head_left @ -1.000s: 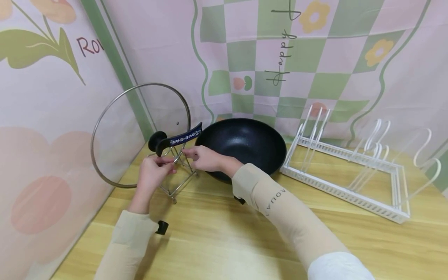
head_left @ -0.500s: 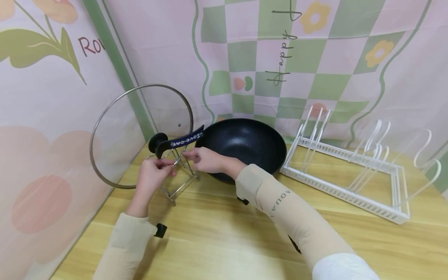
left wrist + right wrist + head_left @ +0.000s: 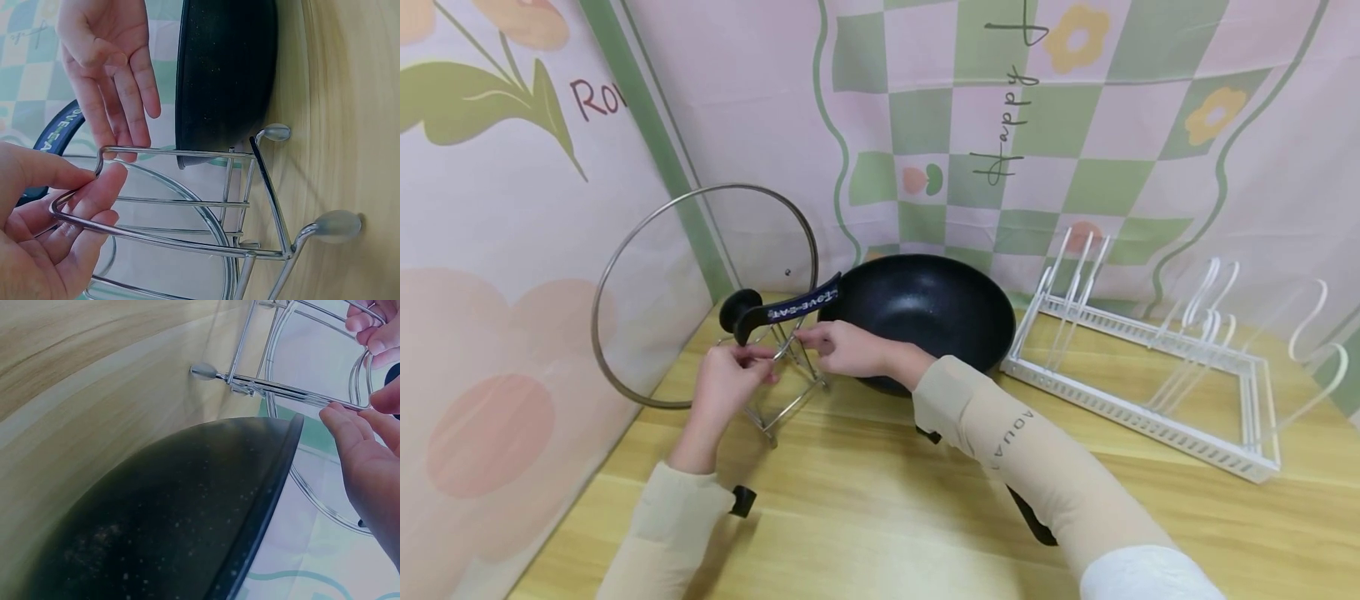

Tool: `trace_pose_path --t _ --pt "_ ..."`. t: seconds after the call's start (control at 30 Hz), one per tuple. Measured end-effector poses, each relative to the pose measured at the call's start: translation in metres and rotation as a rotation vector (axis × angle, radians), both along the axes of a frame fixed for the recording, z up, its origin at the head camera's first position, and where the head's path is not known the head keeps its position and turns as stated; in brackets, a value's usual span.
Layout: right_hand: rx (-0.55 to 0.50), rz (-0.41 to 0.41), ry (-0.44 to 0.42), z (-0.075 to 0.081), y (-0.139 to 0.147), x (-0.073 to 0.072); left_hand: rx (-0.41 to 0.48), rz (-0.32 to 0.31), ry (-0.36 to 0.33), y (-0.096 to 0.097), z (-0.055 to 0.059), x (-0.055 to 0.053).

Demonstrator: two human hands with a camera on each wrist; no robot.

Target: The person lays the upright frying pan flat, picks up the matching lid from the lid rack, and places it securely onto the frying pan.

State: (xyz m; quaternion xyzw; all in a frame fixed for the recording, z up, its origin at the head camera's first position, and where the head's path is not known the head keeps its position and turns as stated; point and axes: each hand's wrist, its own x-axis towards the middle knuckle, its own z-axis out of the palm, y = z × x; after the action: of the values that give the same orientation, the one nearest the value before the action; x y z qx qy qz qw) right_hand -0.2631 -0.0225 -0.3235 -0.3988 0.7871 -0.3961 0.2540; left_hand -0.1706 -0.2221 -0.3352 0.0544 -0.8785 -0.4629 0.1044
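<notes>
A chrome wire rack point(image 3: 206, 203) stands on the table at the left, holding a clear glass lid with a steel rim point(image 3: 597, 321) on edge. The lid's curved black handle point(image 3: 790, 308) bears white lettering. My left hand point(image 3: 726, 383) pinches the bent upper wire of the rack between thumb and fingers. From the right, my right hand point(image 3: 853, 348) reaches to the rack; its straight fingertips touch the side wire in the left wrist view point(image 3: 115, 81). Right beside the rack stands a black wok point(image 3: 917, 304), partly hidden by my right hand and sleeve.
A white rack point(image 3: 1138, 400) with upright wire dividers stands on the table point(image 3: 850, 508) at the right. A long black handle point(image 3: 1030, 517) shows below the right sleeve. Printed cloth point(image 3: 917, 100) hangs close behind and at the left.
Both hands stay at the wire rack, with little movement. The right forearm has shifted slightly right and down, and more of the black handle beneath it shows.
</notes>
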Motion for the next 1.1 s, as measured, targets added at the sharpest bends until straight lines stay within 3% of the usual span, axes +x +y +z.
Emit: trace_pose_path --t 0.53,0.83,1.1 --pt "0.020 0.002 0.037 -0.002 0.005 0.007 -0.061 0.012 -0.014 0.004 -0.002 0.003" --pt "0.075 0.045 0.315 0.001 0.009 0.012 0.043 -0.018 0.056 0.009 -0.012 -0.002" --pt "-0.042 0.058 0.439 0.010 0.021 0.014 0.140 0.011 0.094 0.016 -0.021 -0.005"
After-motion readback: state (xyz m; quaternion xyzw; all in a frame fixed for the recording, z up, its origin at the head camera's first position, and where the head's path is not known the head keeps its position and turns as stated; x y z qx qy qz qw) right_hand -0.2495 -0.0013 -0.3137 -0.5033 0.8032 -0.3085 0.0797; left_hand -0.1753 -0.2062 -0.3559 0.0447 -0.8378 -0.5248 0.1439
